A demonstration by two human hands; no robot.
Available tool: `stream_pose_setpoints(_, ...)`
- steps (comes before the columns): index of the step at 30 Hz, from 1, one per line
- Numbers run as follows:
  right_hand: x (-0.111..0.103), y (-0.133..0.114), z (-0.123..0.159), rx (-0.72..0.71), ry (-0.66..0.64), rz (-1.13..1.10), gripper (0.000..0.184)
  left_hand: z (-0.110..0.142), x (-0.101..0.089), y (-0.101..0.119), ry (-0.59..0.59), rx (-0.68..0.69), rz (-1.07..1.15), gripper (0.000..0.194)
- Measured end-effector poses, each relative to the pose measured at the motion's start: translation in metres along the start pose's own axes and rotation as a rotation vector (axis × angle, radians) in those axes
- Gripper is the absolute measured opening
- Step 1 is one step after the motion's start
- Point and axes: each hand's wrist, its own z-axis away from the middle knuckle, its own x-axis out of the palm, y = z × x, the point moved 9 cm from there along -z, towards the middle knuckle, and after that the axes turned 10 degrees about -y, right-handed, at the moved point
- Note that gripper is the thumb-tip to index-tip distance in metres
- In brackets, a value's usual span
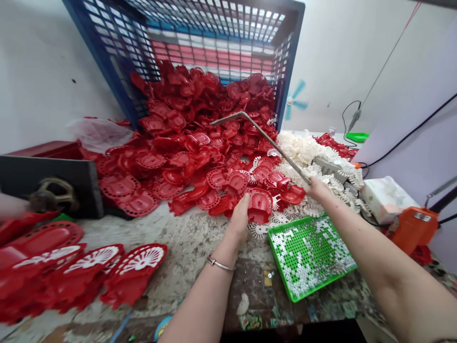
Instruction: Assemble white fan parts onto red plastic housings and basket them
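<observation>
My left hand (240,220) grips a red plastic shell (260,205) at the near edge of a big heap of red plastic shells (193,147). My right hand (316,186) is closed on the end of a long bent metal hook rod (262,136) that reaches up over the heap. The heap spills from a tipped blue crate (117,66). A pile of white fan-shaped inserts (309,152) lies right of the heap, under my right hand.
A green perforated tray (310,252) with small white bits lies by my right forearm. Finished red shells with white inserts (93,267) are stacked at the near left. A dark box (50,178) stands left, and an orange tool (412,228) and cables lie right.
</observation>
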Motion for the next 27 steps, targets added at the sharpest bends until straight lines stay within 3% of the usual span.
stream_pose_setpoints(9, -0.014, 0.013, 0.034, -0.037, 0.002, -0.294, 0.032, 0.005, 0.005, 0.003, 0.035, -0.083, 0.040, 0.038)
stream_pose_setpoints(17, -0.015, 0.027, 0.080, -0.135, 0.078, -0.837, 0.030, 0.003, 0.003, 0.004, 0.040, -0.048, 0.039, 0.040)
stream_pose_setpoints(22, 0.008, -0.017, 0.111, -0.291, -0.053, -1.070, 0.051, 0.002, -0.001, -0.005, 0.049, -0.014, 0.018, 0.047)
stream_pose_setpoints(27, 0.013, -0.069, 0.132, -0.435, -0.163, -1.126, 0.061, 0.003, 0.002, -0.001, 0.038, 0.036, 0.023, 0.048)
